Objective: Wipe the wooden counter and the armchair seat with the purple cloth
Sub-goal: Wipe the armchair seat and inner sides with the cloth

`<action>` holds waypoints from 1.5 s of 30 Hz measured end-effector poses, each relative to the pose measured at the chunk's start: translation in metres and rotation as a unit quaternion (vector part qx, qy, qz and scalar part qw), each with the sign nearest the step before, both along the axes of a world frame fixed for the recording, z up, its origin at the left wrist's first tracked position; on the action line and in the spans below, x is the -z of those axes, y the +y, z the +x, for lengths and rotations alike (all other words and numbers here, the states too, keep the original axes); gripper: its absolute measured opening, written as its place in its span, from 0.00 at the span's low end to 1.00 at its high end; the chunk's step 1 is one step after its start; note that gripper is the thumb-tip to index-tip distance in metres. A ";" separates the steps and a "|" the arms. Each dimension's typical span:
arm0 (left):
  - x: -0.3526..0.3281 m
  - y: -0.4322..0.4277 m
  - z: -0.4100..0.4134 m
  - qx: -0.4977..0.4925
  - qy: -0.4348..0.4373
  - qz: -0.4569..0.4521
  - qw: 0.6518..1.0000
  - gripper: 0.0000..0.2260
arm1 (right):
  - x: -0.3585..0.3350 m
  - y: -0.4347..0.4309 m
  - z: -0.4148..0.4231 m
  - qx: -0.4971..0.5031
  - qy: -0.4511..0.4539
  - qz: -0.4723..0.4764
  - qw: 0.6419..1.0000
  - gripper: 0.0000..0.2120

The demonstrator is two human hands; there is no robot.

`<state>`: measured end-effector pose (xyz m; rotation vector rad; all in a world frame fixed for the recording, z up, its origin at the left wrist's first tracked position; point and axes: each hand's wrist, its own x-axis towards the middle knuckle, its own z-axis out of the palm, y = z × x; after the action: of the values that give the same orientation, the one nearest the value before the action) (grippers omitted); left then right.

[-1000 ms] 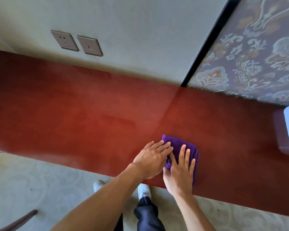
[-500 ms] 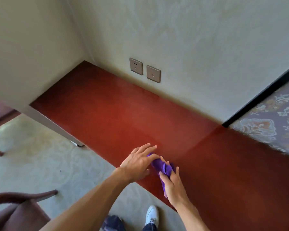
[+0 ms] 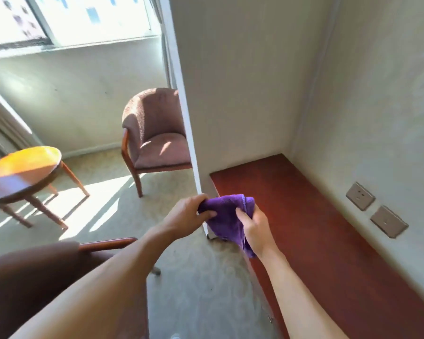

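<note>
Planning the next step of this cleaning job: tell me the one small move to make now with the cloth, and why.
Probably carry the purple cloth toward the armchair seat ahead, near the window. The left hand and right hand both grip the cloth bunched up, held clear of the wooden counter, and the view faces that chair.

Head camera: one wide-angle view, high, facing forward and down.
The lens looks along both forearms; the left hand (image 3: 185,216) and right hand (image 3: 255,228), holding the purple cloth (image 3: 225,216), sit close at frame centre. The wooden counter (image 3: 316,228) runs down the right side; the armchair (image 3: 157,143) stands farther off, left of centre.
</note>
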<state>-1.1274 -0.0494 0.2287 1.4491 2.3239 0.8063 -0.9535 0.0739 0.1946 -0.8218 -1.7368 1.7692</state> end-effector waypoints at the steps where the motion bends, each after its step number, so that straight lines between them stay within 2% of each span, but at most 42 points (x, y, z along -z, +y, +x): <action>1: -0.010 -0.013 -0.020 -0.034 -0.015 0.020 0.999 0.07 | -0.012 -0.005 -0.027 -0.013 0.005 0.008 1.000 0.08; 4: -0.039 -0.053 -0.075 -0.135 -0.080 0.088 0.984 0.05 | -0.046 -0.023 -0.105 -0.060 0.016 0.023 0.998 0.09; 7: -0.069 -0.095 -0.131 -0.217 -0.141 0.165 0.952 0.05 | -0.077 -0.050 -0.182 -0.099 0.024 0.042 0.994 0.10; 11: -0.104 -0.156 -0.202 -0.293 -0.164 0.237 0.912 0.10 | -0.122 -0.099 -0.277 -0.173 0.060 0.049 0.982 0.04; 14: -0.123 -0.209 -0.252 -0.337 -0.143 0.279 0.888 0.07 | -0.149 -0.143 -0.348 -0.212 0.069 0.082 0.971 0.02; 17: -0.134 -0.268 -0.296 -0.390 -0.099 0.303 0.864 0.03 | -0.166 -0.192 -0.412 -0.253 0.079 0.127 0.956 0.05; 20: -0.138 -0.327 -0.326 -0.444 -0.066 0.289 0.845 0.05 | -0.173 -0.247 -0.464 -0.300 0.098 0.155 0.936 0.04; 23: -0.130 -0.378 -0.341 -0.511 -0.058 0.245 0.822 0.06 | -0.166 -0.299 -0.504 -0.363 0.095 0.144 0.916 0.04; 25: -0.116 -0.406 -0.346 -0.568 -0.061 0.225 0.790 0.10 | -0.155 -0.330 -0.525 -0.420 0.083 0.104 0.898 0.05; 29: -0.070 -0.446 -0.349 -0.664 -0.106 0.249 0.697 0.09 | -0.120 -0.383 -0.553 -0.523 0.012 0.001 0.852 0.09; 31: -0.041 -0.461 -0.346 -0.710 -0.126 0.249 0.647 0.09 | -0.090 -0.404 -0.564 -0.560 -0.070 -0.087 0.821 0.16; 32: -0.027 -0.466 -0.343 -0.730 -0.133 0.250 0.621 0.09 | -0.073 -0.414 -0.568 -0.582 -0.129 -0.133 0.792 0.20; 35: 0.019 -0.476 -0.327 -0.789 -0.144 0.225 0.553 0.15 | -0.023 -0.437 -0.571 -0.650 -0.292 -0.254 0.655 0.26; 37: 0.049 -0.479 -0.311 -0.820 -0.140 0.202 0.517 0.15 | 0.008 -0.447 -0.569 -0.680 -0.346 -0.304 0.572 0.26; 38: 0.064 -0.481 -0.303 -0.832 -0.143 0.190 0.501 0.13 | 0.023 -0.451 -0.566 -0.689 -0.364 -0.316 0.542 0.26; 42: 0.125 -0.482 -0.273 -0.870 -0.181 0.158 0.430 0.11 | 0.083 -0.459 -0.549 -0.698 -0.387 -0.368 0.476 0.25; 45: 0.176 -0.470 -0.259 -0.875 -0.224 0.160 0.398 0.13 | 0.132 -0.456 -0.529 -0.677 -0.402 -0.404 0.466 0.28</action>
<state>-1.3862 -0.5194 0.0529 -1.8136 2.2767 1.5901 -1.4822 -0.3820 0.0622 -0.4987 -2.2744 4.0772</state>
